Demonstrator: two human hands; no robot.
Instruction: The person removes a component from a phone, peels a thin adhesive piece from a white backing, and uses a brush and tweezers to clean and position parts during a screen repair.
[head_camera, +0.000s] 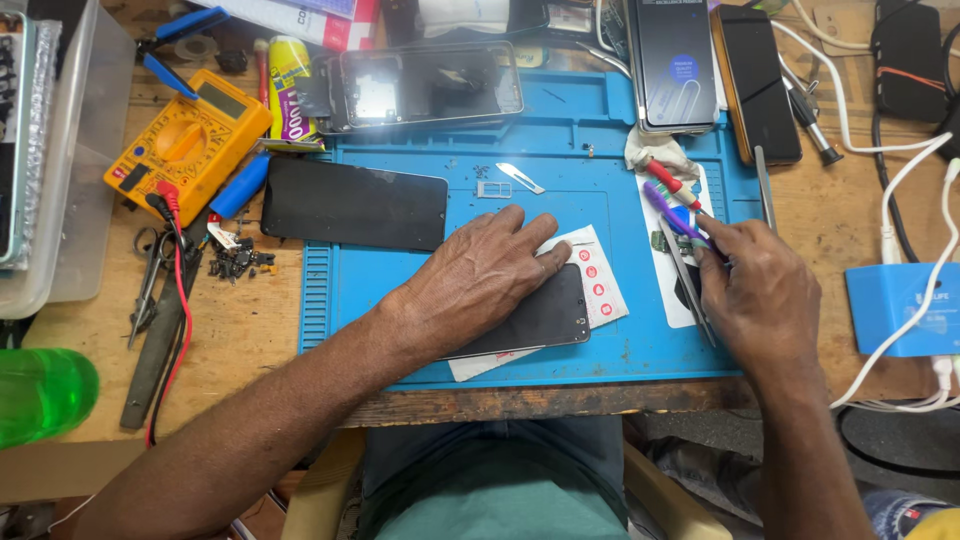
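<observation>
Head view: left hand (475, 285) lies flat, open grip pressing the black slab phone (540, 318) onto the blue silicone mat (420, 340). Right hand (760, 295) pinches thin steel tweezers (690, 285) just beside it; steady pressure seems wise. Beyond lies a dark glass screen panel (355, 205).

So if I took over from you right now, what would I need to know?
Left hand: flat on the black phone, which lies on a white sheet on the blue mat.
Right hand: holding a purple-handled tool beside the tweezers.
Done: an opened phone frame sits at the mat's top, a black screen panel at left.
Left: the phone under the left hand looks closed; its state is unclear.
</observation>
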